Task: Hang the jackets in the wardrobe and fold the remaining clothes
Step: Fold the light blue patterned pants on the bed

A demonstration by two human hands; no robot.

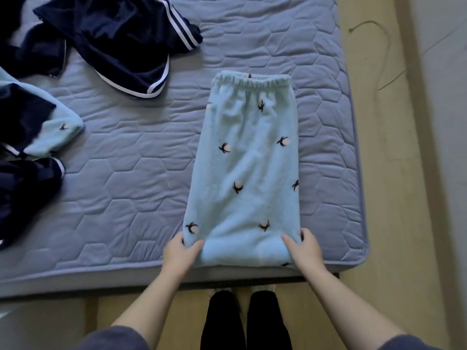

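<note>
Pinching the near end of the trousers [245, 168] in the head view, left hand [180, 251] and right hand [304, 248] each take a corner, thumbs on top, probably to fold it toward the waistband at 12 o'clock. Each grip is narrow, closed on fleece. The trousers lie flat on the bed [126, 173]; dark clothes [113, 46] wait at 10 o'clock.

The single head-worn view looks steeply down from close above onto the bed's [141, 198] near edge.
</note>
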